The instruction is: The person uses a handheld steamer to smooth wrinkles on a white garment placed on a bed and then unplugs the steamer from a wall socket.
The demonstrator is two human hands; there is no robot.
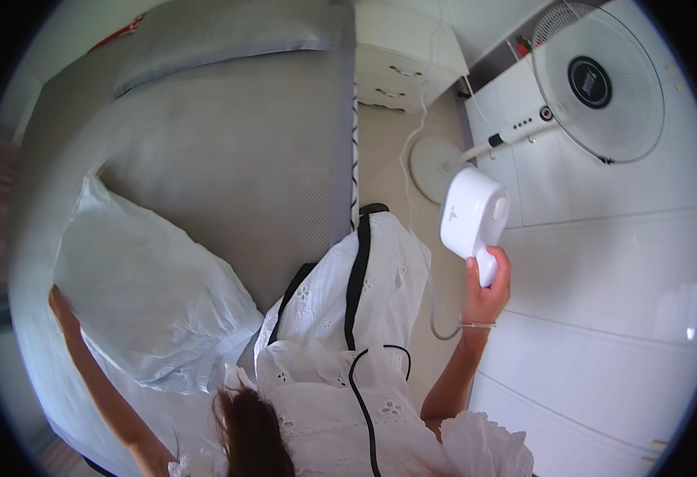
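My right hand is closed around the handle of a white handheld corded appliance, raised over the floor beside the bed. Its rounded head points away from me, and a pale cord hangs near my wrist. To the left, my left hand rests against the outer edge of a white pillow. Its fingers are partly out of sight, so whether they grip the fabric is unclear. The pillow lies on the bed's grey quilted cover, wrinkled towards its near end.
A grey pillow lies at the bed's head. Beyond the bed stands a white drawer cabinet. A pedestal fan with a round base stands before white cabinet doors. The cord runs along the floor.
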